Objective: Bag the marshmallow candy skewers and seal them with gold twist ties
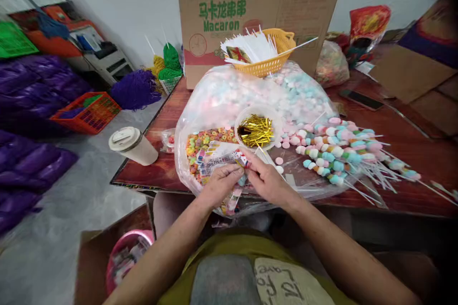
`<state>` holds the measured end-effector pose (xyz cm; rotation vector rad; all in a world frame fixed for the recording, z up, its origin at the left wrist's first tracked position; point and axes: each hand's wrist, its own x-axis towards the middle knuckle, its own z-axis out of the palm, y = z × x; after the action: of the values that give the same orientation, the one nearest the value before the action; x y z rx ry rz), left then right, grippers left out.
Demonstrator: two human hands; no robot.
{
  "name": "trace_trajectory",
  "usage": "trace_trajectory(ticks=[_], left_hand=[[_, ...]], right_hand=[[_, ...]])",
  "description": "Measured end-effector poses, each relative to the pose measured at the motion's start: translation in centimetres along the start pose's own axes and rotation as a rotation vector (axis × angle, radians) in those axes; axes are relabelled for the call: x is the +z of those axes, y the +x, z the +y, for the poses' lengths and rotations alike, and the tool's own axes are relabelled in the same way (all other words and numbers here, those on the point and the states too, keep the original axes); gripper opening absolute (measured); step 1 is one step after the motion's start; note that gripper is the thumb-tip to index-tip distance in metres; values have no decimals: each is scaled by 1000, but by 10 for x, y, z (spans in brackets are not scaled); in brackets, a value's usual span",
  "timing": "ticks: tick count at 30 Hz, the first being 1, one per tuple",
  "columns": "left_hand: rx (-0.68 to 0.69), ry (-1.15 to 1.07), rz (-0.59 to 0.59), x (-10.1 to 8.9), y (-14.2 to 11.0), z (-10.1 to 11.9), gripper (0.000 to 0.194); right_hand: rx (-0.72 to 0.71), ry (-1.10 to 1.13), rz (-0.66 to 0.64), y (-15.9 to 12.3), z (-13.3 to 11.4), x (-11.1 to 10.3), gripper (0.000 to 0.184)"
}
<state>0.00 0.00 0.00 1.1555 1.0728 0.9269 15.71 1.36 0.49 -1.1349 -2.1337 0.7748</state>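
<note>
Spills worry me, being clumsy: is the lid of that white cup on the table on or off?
On: the lid covers the top of the cup.

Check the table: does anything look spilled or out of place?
A pink candy and a white one lie loose beyond the right hand, apart from the heap, as if strayed. One white stick juts sideways past the yellow basket, away from its bundle.

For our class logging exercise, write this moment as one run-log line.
left hand: pinching printed packet; right hand: same packet; bowl: gold strips; candy skewers: right of bowl
</note>
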Motion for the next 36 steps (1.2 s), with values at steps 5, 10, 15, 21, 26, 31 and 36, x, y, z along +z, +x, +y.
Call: trace_trajectory(ticks=[5, 10, 15, 21, 26, 31, 36], left_hand=[[-64, -253, 155, 12, 1, -6, 37], [-256, -437, -106, 2, 3, -3, 39], [-389, -516, -470, 0, -2, 2, 46], [-216, -748, -138, 11, 0, 8, 39], [-135, -778, 180, 19, 0, 5, 36], [24, -400, 125, 10, -3, 10, 25], [73, -127, 30, 1, 0, 20, 17]], right_hand=[[68, 80, 347, -11, -6, 24, 58], [70, 230, 159, -16, -6, 5, 30], [-148, 440, -352, -7, -13, -33, 22], [138, 479, 2, -5, -14, -7, 31], [-69, 30, 286, -12, -15, 12, 28], [-236, -154, 281, -10, -12, 1, 24], [-400, -480, 328, -10, -6, 6, 26]])
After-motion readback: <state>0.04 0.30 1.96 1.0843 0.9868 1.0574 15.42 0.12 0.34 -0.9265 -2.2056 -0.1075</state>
